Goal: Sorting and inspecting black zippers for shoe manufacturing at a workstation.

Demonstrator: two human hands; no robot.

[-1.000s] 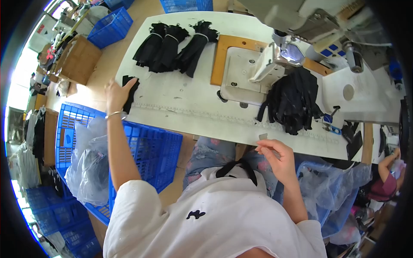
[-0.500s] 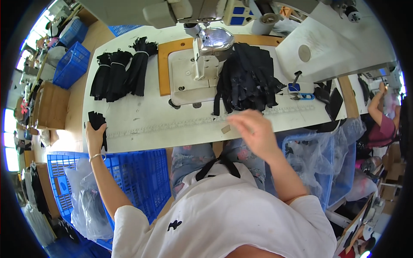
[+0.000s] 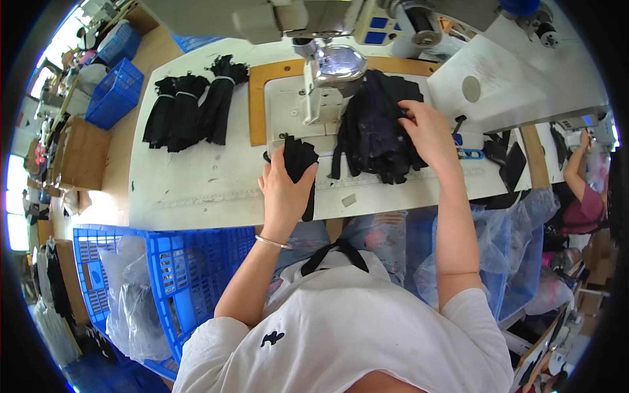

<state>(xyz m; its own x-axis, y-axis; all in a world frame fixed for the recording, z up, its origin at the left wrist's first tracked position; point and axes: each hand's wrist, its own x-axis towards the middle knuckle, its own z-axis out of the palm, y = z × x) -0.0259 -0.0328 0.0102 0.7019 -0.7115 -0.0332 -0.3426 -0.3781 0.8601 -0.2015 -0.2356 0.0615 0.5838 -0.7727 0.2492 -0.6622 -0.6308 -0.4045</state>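
A bunch of black fabric strips is gripped by my left hand, at the near edge of the sewing machine's bed; part of the bunch hangs down past the fingers. Just right of the needle area lies a larger loose pile of similar black strips. My right hand reaches to the right side of this pile, its thumb and forefinger apart and touching the strips. No strip shows pinched in it. Farther left, several black bundles tied with pale bands lie on the white table.
The sewing machine head overhangs the table centre. Blue-handled thread snips and black pieces lie at the right. Blue crates stand below the left edge, and a plastic-lined blue bin below the right. Another person works at far right.
My left hand has carried the bunch of strips rightward from the table's left end to near the machine. My right hand has moved up and away from me onto the loose pile.
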